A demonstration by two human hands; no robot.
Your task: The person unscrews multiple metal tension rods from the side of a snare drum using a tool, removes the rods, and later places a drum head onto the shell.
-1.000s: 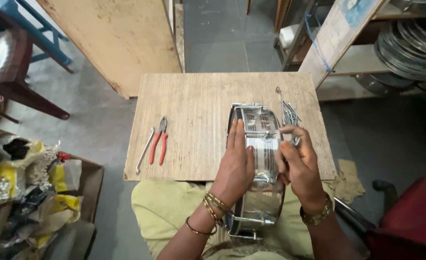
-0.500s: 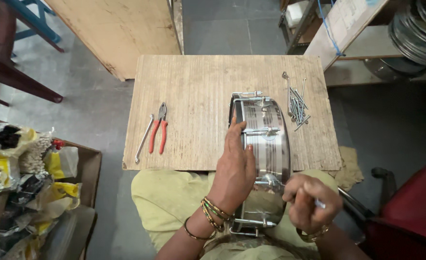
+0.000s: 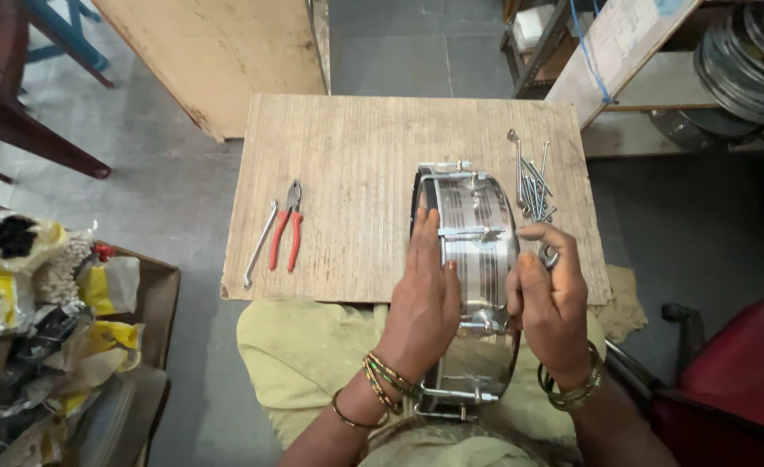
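Note:
A shiny metal drum shell [image 3: 477, 251] with lugs stands on its side, partly on the wooden board [image 3: 356, 173] and partly on my lap. My left hand [image 3: 425, 298] lies flat against its left rim and steadies it. My right hand [image 3: 548, 298] is at the drum's right side, fingers closed on a small metal hook piece [image 3: 550, 256]. A pile of long metal tension rods [image 3: 531, 182] lies just beyond my right hand.
Red-handled pliers [image 3: 285, 227] and a thin metal rod [image 3: 259, 245] lie on the board's left part. A box of bagged parts [image 3: 45, 303] sits at the left. Shelves with metal hoops [image 3: 736, 60] stand at the far right, a red seat [image 3: 745, 380] at the near right.
My right hand dropped toward my lap half a second ago and has come back up beside the drum holding a small metal piece. The left hand stayed on the drum.

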